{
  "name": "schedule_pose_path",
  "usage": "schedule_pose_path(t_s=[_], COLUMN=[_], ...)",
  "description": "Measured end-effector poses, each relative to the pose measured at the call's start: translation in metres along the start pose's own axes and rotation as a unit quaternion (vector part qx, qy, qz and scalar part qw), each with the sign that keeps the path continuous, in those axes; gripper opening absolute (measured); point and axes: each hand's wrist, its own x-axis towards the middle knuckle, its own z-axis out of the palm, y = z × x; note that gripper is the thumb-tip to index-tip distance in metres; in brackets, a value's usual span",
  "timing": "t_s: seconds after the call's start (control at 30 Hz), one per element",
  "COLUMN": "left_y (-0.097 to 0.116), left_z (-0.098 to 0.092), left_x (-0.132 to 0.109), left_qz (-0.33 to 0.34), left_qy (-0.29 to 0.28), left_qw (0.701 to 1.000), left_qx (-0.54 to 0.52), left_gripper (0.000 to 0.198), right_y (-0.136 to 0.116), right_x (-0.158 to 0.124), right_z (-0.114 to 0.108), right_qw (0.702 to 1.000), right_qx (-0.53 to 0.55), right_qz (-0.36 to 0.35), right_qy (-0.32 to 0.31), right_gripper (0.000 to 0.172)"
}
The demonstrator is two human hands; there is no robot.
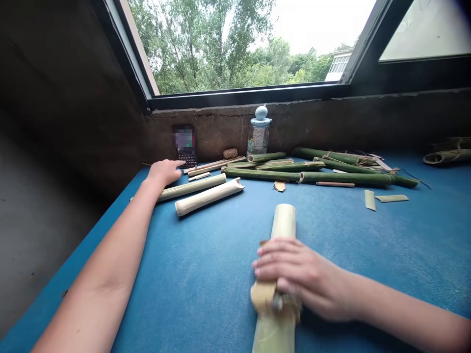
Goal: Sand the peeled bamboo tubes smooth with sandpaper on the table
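My left hand [164, 172] reaches to the far left with its index finger stretched out, the tip at the lower part of a phone [185, 147] that leans upright against the wall. Nothing is held in it. In front of me a thick, pale bamboo tube [285, 220] points away across the table. Over it lies my right hand [298, 269], its fingers bent round a tan, torn-edged sheet that looks like sandpaper [263, 296] and rests on the tube. The sheet's lower edge and the fingers are blurred, and the palm hides part of both.
A second peeled bamboo tube [209, 197] and a green one [195, 187] lie at left. Several green bamboo lengths [265, 175] stretch along the back, near a twine ball [230, 153] and a blue-lidded jar [259, 132]. Flat bamboo strips [370, 200] lie at right on the blue tabletop [198, 274].
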Motion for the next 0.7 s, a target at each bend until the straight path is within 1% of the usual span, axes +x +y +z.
schedule_pose_path(t_s=[0.03, 0.07, 0.1, 0.13, 0.2, 0.23, 0.27, 0.3, 0.37, 0.4, 0.43, 0.47, 0.5, 0.53, 0.57, 0.6, 0.7], left_y=[0.0, -0.001, -0.001, -0.001, -0.001, 0.0, 0.0, 0.0, 0.001, 0.001, 0.001, 0.001, 0.001, 0.001, 0.001, 0.001, 0.001], left_z=[0.0, -0.001, -0.001, -0.002, -0.003, -0.004, -0.004, -0.005, -0.005, -0.004, -0.004, -0.004, -0.003, -0.003, -0.002, -0.002, -0.001], left_x=[0.0, 0.0, 0.0, 0.0, -0.001, -0.001, -0.002, -0.002, -0.002, -0.002, -0.001, -0.001, -0.001, -0.001, -0.001, 0.0, 0.0], left_qz=[-0.006, -0.013, -0.022, -0.032, -0.051, -0.056, -0.058, -0.055, -0.043, -0.036, -0.031, -0.027, -0.024, -0.023, -0.021, -0.019, -0.016], left_qy=[0.0, -0.001, -0.001, -0.001, 0.002, 0.002, 0.0, -0.002, -0.008, -0.01, -0.012, -0.015, -0.017, -0.018, -0.019, -0.019, -0.012], left_qw=[1.0, 1.0, 1.0, 0.999, 0.999, 0.998, 0.998, 0.998, 0.999, 0.999, 0.999, 0.999, 0.999, 0.999, 0.999, 0.999, 0.999], left_qx=[-0.002, -0.004, -0.006, -0.009, -0.016, -0.019, -0.021, -0.023, -0.023, -0.022, -0.021, -0.021, -0.022, -0.024, -0.028, -0.03, -0.031], left_gripper=[0.064, 0.064, 0.064, 0.064, 0.064, 0.064, 0.064, 0.063, 0.062, 0.062, 0.061, 0.061, 0.061, 0.062, 0.062, 0.062, 0.062], right_y=[0.001, 0.002, 0.001, 0.0, -0.003, -0.003, -0.002, -0.001, 0.0, 0.001, 0.001, 0.001, 0.002, 0.004, 0.007, 0.011, 0.018], right_x=[0.0, 0.0, -0.001, -0.002, -0.004, -0.005, -0.005, -0.006, -0.007, -0.007, -0.008, -0.009, -0.009, -0.009, -0.009, -0.009, -0.006], right_z=[-0.002, -0.002, 0.0, 0.003, 0.009, 0.01, 0.008, 0.006, 0.002, 0.002, 0.004, 0.007, 0.011, 0.013, 0.012, 0.01, -0.002], right_qw=[0.999, 0.998, 0.999, 1.0, 0.997, 0.994, 0.994, 0.997, 1.0, 0.999, 0.999, 1.0, 0.996, 0.991, 0.988, 0.99, 0.999], right_qx=[-0.004, -0.005, -0.003, 0.001, 0.017, 0.02, 0.017, 0.008, -0.014, -0.022, -0.022, -0.015, -0.006, 0.001, 0.006, 0.008, -0.003], right_qz=[0.037, 0.053, 0.047, 0.014, -0.078, -0.106, -0.104, -0.076, 0.015, 0.034, 0.028, -0.022, -0.088, -0.132, -0.154, -0.141, -0.008], right_qy=[0.01, 0.021, 0.025, 0.023, 0.018, 0.015, 0.01, 0.005, 0.0, -0.001, 0.001, 0.0, 0.001, -0.001, 0.001, 0.006, 0.032], right_gripper=[0.033, 0.032, 0.031, 0.031, 0.034, 0.036, 0.037, 0.036, 0.033, 0.033, 0.034, 0.035, 0.037, 0.039, 0.04, 0.039, 0.034])
